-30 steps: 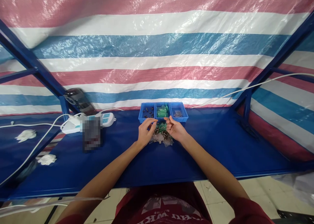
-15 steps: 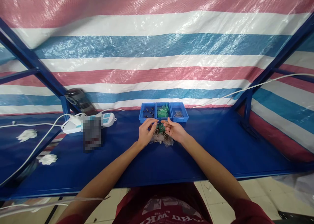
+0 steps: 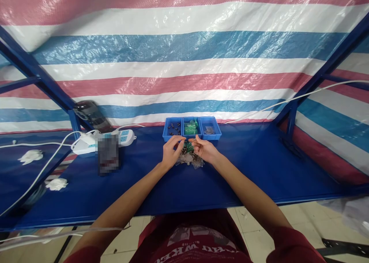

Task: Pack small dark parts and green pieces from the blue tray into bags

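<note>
Above a pile of small parts and clear plastic bags (image 3: 188,158), my two hands face each other, fingertips a short gap apart. My left hand (image 3: 172,151) is closed in a pinch, and what its fingertips hold is too small to name. My right hand (image 3: 205,148) also pinches, with its other fingers curled; a tiny item at its fingertips cannot be made out. Just beyond the hands stand three joined blue bins: the left bin (image 3: 164,133) has small dark parts, the middle one green packets (image 3: 190,127), the right one small greyish flat pieces (image 3: 209,130).
On the left of the blue table (image 3: 245,178) lie a white power strip (image 3: 127,138), a blurred dark object (image 3: 108,154) and crumpled tissue (image 3: 57,184). A dark bottle (image 3: 92,115) leans at the back. Striped sheeting (image 3: 184,67) hangs behind, between blue frame posts (image 3: 291,121).
The view has tilted slightly, so the table and bins sit a little higher in it. Both hands stay over the pile, still pinching, with hardly any shift.
</note>
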The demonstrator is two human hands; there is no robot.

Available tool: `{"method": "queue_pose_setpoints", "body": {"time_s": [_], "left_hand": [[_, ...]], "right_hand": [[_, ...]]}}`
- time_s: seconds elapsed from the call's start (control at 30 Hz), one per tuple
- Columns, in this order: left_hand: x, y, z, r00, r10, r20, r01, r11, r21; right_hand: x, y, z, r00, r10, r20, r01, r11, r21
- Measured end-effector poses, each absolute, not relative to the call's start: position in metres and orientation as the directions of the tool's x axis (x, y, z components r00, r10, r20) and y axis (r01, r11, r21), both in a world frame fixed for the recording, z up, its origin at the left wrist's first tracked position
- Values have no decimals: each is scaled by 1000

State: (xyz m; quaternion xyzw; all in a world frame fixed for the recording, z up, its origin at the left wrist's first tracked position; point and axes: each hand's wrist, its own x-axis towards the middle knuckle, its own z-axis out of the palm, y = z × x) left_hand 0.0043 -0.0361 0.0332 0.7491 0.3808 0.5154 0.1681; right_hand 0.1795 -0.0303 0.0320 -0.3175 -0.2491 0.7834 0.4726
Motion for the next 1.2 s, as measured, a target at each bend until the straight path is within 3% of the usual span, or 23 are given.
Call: {"method": "queue_pose_setpoints", "body": {"time_s": [0.53,0.83,1.2], "left_hand": [[4,-35,32,185,726,662,394,-672,627],[4,-36,32,203,711,673,395,-688,609],[5,-38,34,208,721,662,401,-680,614]], "right_hand": [[179,-30,32,-272,938,-216,-622,-343,-704],[180,-27,32,-235,952,-197,-742,-307,-596],[179,-28,28,-93,978,-187,-709,-197,-677]]}}
